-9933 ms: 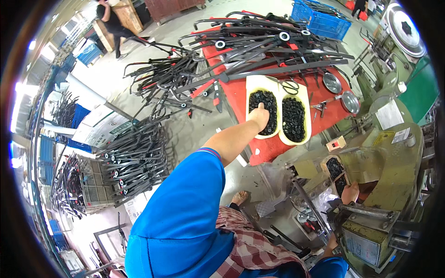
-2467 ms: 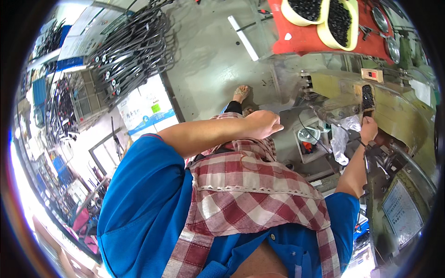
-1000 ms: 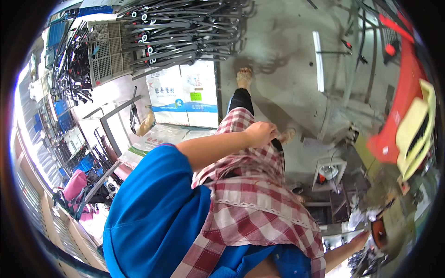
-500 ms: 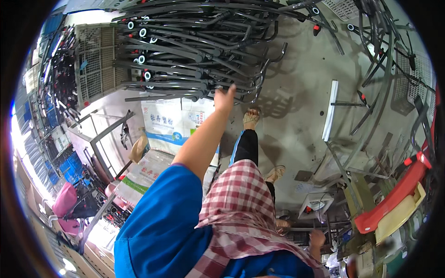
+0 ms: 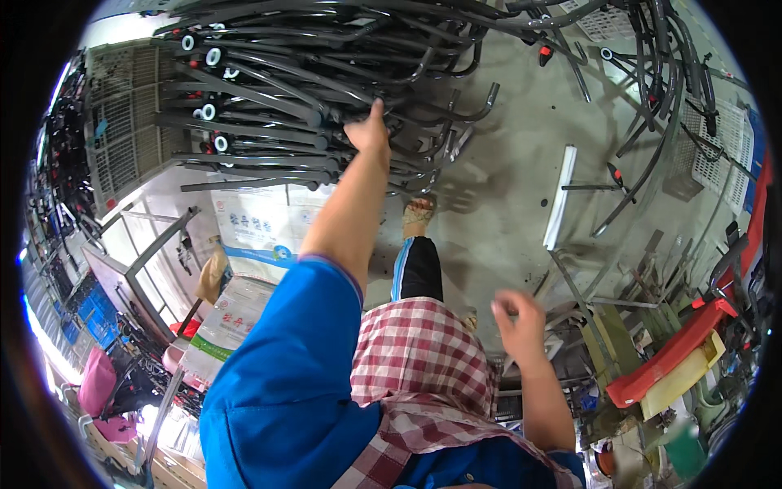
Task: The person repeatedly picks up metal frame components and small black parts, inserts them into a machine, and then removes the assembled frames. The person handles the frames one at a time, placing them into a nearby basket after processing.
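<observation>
My left arm, in a blue sleeve, stretches out to a big pile of black bent metal tubes (image 5: pixel 293 90) lying on the concrete floor. My left hand (image 5: pixel 369 132) rests on the near edge of the pile, thumb up, fingers curled over one tube. My right hand (image 5: pixel 519 323) hovers low over the floor beside my knee, fingers loosely spread, holding nothing. A red-and-white checked apron (image 5: pixel 415 363) covers my lap, and my sandalled foot (image 5: pixel 418 213) stands just below the pile.
A grey mesh crate (image 5: pixel 118 130) stands at the left of the pile, with printed boxes and sacks (image 5: pixel 244 244) below it. More loose tubes (image 5: pixel 660 106) and a white strip (image 5: pixel 560 196) lie to the right. Red and yellow trays (image 5: pixel 676 359) sit at the lower right.
My view has swung from the machine and trays to the tube pile. My left hand has reached out and landed on the tubes; my right hand has come into view, open.
</observation>
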A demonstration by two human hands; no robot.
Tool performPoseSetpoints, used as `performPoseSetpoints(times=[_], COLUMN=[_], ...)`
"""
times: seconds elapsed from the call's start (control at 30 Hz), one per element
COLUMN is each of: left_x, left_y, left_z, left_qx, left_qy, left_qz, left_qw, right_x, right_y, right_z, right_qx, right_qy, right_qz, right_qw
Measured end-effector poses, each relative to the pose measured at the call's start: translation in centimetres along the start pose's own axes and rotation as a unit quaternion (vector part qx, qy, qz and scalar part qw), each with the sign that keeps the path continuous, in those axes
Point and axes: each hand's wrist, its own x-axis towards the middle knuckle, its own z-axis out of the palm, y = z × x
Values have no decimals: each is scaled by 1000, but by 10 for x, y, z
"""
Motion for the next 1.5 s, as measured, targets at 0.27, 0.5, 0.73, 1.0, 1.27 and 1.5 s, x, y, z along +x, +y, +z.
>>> performPoseSetpoints(times=[0.27,0.5,0.73,1.0,1.27,1.5], left_x=[-283,-431,-495,-664,-885,-1025], left_y=[-64,-70,-101,-239,-287,-308], left_z=[-183,-318,-286,-319,-400,-373], left_qx=[175,355,493,407,239,197], left_qy=[-191,-648,-464,-676,-751,-718], left_qz=[112,463,673,604,557,614], left_qw=[959,490,298,-108,-262,-261], right_x=[66,-165,-463,-765,-976,-874], right_y=[-84,84,169,305,436,327], right_z=[13,20,-11,59,114,-39], right_qx=[-195,219,336,386,-97,179], right_qy=[118,-184,-149,-149,-140,315], right_qz=[-163,201,277,307,336,314], right_qw=[960,937,888,857,926,877])
